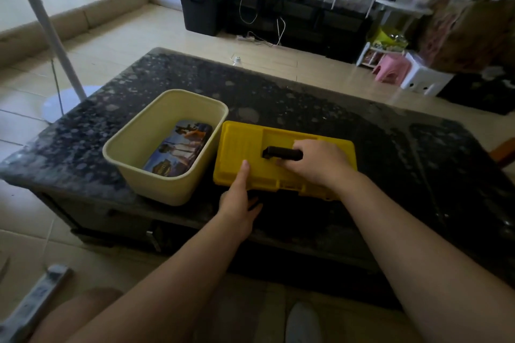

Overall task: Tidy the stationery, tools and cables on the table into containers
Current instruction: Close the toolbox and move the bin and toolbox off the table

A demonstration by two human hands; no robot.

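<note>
A yellow toolbox [245,147] with its lid down lies near the front edge of the dark speckled table [320,97]. My right hand [315,164] curls round the box's black handle [280,152] on top of the lid. My left hand [239,200] holds the box's front left edge, thumb on the lid and fingers against the front wall. Just left of the box stands a pale yellow tub [131,156] with a printed pencil case [178,147] lying inside.
A white fan stand [55,44] rises from the floor left of the table. A white power strip [33,301] lies on the floor at bottom left. Behind the table stand a black cabinet [295,22], a black bin and small stools.
</note>
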